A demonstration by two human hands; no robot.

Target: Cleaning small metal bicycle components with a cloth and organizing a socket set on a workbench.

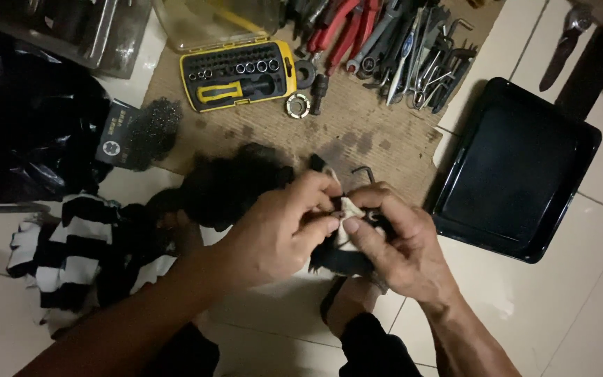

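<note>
Low light, tiled floor. Left hand [277,234] and right hand [392,241] pressed together at centre frame, fingertips pinching a small pale rag [349,208] wrapped over a dark part [336,258]; what the part is, impossible to tell. Just beyond, a bent hex key [364,169] on stained cardboard [378,136]. Yellow bit set [239,73] farther up, black tray [514,167] at right, striped cloth [71,255] at left.

Bit of a mess here: yellow bit set [239,75] up top on the cardboard [357,132], pile of wrenches and red pliers [392,42] beside it, black tray [514,167] off right, striped cloth [71,255] on the left floor.
</note>
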